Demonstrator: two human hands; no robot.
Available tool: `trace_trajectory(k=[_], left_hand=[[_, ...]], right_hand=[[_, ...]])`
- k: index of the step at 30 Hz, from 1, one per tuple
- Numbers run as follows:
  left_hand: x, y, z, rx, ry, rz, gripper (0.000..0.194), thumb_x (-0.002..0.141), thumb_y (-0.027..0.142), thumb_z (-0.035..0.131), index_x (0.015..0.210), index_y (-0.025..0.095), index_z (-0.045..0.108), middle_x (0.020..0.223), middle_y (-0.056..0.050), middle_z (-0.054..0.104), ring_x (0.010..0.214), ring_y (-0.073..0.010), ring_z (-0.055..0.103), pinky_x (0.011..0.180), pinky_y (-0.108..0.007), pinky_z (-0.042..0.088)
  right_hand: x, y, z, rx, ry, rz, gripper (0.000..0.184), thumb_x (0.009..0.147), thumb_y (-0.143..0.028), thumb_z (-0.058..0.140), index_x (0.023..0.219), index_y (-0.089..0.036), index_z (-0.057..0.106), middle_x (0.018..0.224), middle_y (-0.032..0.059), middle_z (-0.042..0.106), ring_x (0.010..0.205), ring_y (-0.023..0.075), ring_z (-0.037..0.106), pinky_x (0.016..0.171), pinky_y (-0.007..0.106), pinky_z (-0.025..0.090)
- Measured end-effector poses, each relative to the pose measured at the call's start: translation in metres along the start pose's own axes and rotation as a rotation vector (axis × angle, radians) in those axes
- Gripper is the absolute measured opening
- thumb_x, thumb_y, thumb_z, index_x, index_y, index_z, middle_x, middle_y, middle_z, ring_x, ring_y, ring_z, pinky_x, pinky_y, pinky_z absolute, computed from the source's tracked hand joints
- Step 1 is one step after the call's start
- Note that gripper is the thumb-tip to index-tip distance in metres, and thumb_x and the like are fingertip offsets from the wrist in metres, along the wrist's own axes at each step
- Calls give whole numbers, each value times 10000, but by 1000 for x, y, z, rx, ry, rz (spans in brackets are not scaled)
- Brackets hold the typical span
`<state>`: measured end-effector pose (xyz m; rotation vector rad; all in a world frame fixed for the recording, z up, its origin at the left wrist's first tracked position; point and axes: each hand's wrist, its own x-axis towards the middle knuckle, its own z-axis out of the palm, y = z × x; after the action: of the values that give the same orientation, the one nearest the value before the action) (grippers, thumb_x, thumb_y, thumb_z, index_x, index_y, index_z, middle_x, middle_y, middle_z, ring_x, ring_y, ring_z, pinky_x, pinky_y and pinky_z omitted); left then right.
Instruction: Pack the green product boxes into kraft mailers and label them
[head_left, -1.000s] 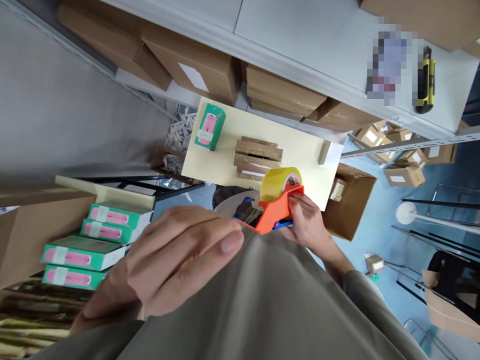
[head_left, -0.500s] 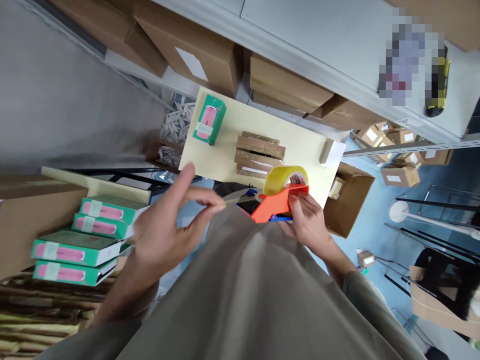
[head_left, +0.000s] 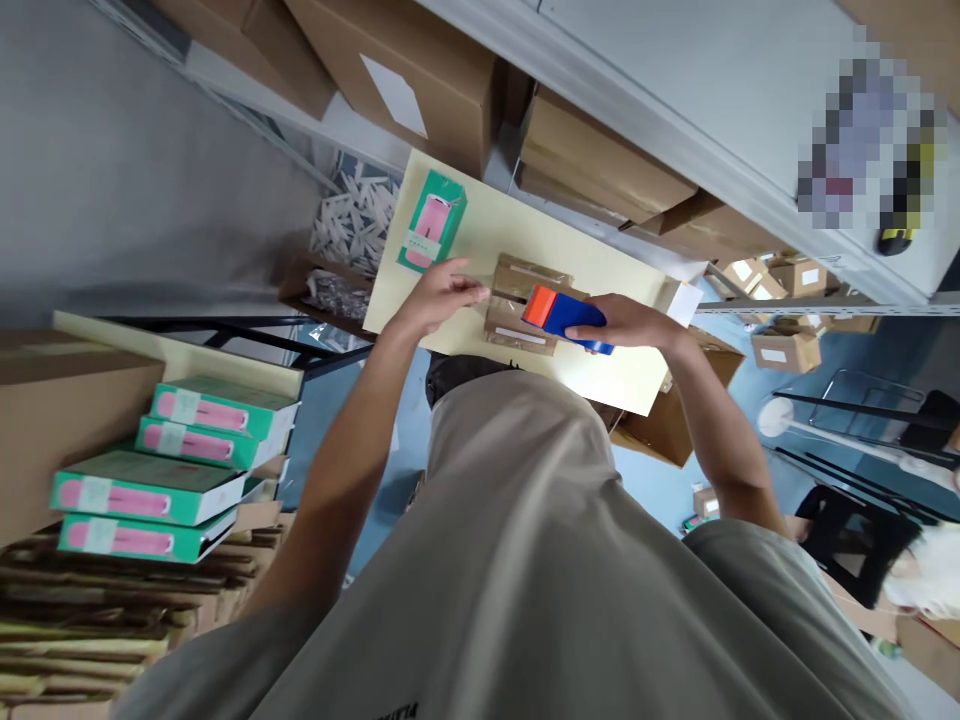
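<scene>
On the cream table (head_left: 480, 215) lies a brown cardboard box (head_left: 517, 325) with a dark gap across its top. My right hand (head_left: 626, 322) is wrapped round a blue and orange tape dispenser (head_left: 574, 318), held over the box's right part; its tape roll is hidden from this angle. At the box's left edge is my left hand (head_left: 442, 297), its fingers pinched together and pointing right. What they hold, if anything, is too small to make out. A green box with a pink picture (head_left: 433, 222) lies beyond that hand.
Several green boxes (head_left: 172, 440) are stacked at the left beside a large carton (head_left: 67, 430). A shelf (head_left: 637, 110) with cartons runs along the far side. A white box (head_left: 679, 300) stands at the table's right end, near an open carton (head_left: 664, 425).
Both hands have moved forward, away from my body, to the box on the table. The tape dispenser has turned over, its yellow roll now out of sight. My left hand stays pinched.
</scene>
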<state>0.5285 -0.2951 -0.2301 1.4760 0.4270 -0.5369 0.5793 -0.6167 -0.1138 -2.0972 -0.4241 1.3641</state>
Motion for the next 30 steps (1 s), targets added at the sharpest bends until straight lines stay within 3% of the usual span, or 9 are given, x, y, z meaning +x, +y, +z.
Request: trace_trajectory(k=[6, 11, 17, 22, 24, 26, 28, 30], left_hand=[[44, -36, -18, -21, 13, -38, 765, 870, 173, 882, 1561, 90, 567, 998, -65, 796, 1036, -222, 759, 1008, -423, 593], [73, -70, -18, -71, 5, -102, 781, 852, 133, 891, 1559, 66, 568, 1001, -92, 792, 1044, -236, 760, 1049, -459, 588], [81, -101, -3, -132, -8, -137, 733, 902, 134, 827, 1584, 92, 562, 1062, -123, 795, 1044, -221, 764, 1059, -461, 602], [79, -111, 6, 9, 155, -138, 828, 908, 289, 909, 1630, 146, 527, 1242, -188, 778, 936, -215, 782, 930, -417, 643], [74, -108, 11, 150, 292, -71, 811, 863, 352, 962, 1558, 140, 602, 1320, -209, 751, 883, -213, 774, 896, -407, 644], [65, -101, 20, 273, 418, 89, 636, 907, 417, 922, 1432, 140, 695, 1334, -196, 751, 906, -217, 766, 913, -391, 638], [52, -94, 33, 331, 469, 298, 418, 1028, 468, 779, 1320, 169, 757, 1310, -161, 767, 982, -221, 761, 938, -364, 630], [40, -88, 48, 354, 453, 437, 351, 1094, 484, 669, 1251, 195, 792, 1279, -141, 779, 1016, -219, 756, 920, -344, 630]], right_hand=[[31, 3, -14, 27, -77, 130, 597, 903, -770, 821, 1000, -187, 731, 806, 50, 789, 716, 193, 738, 660, 303, 541], [54, 5, -13, -52, -109, 196, 563, 931, -731, 798, 1050, -185, 736, 815, 54, 784, 730, 202, 725, 663, 309, 519], [63, 9, -15, -47, -154, 216, 530, 952, -696, 769, 1094, -187, 731, 904, 77, 805, 779, 212, 729, 665, 310, 522], [67, 13, -13, -87, -146, 190, 482, 956, -641, 788, 1067, -175, 746, 866, 62, 786, 766, 211, 715, 697, 321, 519], [69, 14, -12, -79, -153, 186, 491, 945, -651, 808, 1022, -170, 750, 822, 60, 772, 757, 216, 716, 714, 326, 523], [69, 15, -11, -45, -173, 170, 513, 942, -681, 806, 980, -173, 749, 791, 58, 765, 744, 212, 719, 720, 322, 532], [68, 16, -11, -18, -179, 150, 530, 931, -702, 812, 938, -177, 743, 769, 56, 759, 728, 207, 720, 719, 317, 541], [66, 19, -11, 2, -156, 132, 541, 905, -707, 837, 915, -175, 740, 753, 55, 752, 723, 209, 722, 721, 323, 553]])
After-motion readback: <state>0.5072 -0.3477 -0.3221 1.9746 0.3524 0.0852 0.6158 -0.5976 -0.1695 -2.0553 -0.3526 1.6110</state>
